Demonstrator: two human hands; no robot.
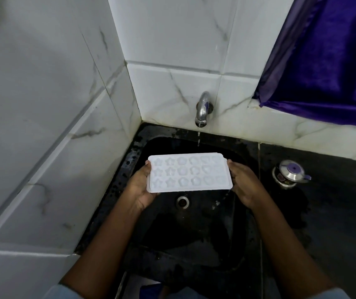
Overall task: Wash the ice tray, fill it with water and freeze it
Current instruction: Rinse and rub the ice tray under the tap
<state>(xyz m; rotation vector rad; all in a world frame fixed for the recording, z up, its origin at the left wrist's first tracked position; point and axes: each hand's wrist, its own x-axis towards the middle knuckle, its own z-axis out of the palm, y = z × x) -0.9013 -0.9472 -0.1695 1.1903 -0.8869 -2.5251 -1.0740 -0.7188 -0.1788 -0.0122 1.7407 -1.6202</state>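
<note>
- The ice tray point(189, 172) was held roughly level over the black sink point(194, 244), cavities facing up (stars and rounder shapes in three rows), above and just beyond the drain point(182, 201).
- The left hand point(140, 187) gripped the tray's left short end and the right hand point(242, 182) its right short end. Each thumb lay along the edge, and the fingers were curled out of sight beneath.
- A thin stream of water point(198, 140) fell from the tap point(203, 110) towards the tray's far edge. Whether it struck the tray or passed just behind it could not be told.
- Drops were falling from the tray's near right corner, so it was wet. My judgement was that the work stood in the rinse, or at the start of the fill; whether the cavities held water was not clear.
- The next move probably called for bringing the tray further under the stream and passing each row beneath it. Once filled, it would have to be kept flat, since any tilt would spill the shallow cavities.
- The sink was set in a dark, wet counter point(334, 223). On it, to the right and well apart from the tray, stood a small steel pot point(289, 173) with a purple-knobbed lid.
- White marbled wall tiles point(43, 104) closed in the left and far sides, and a purple curtain point(328, 61) hung at the far right.
</note>
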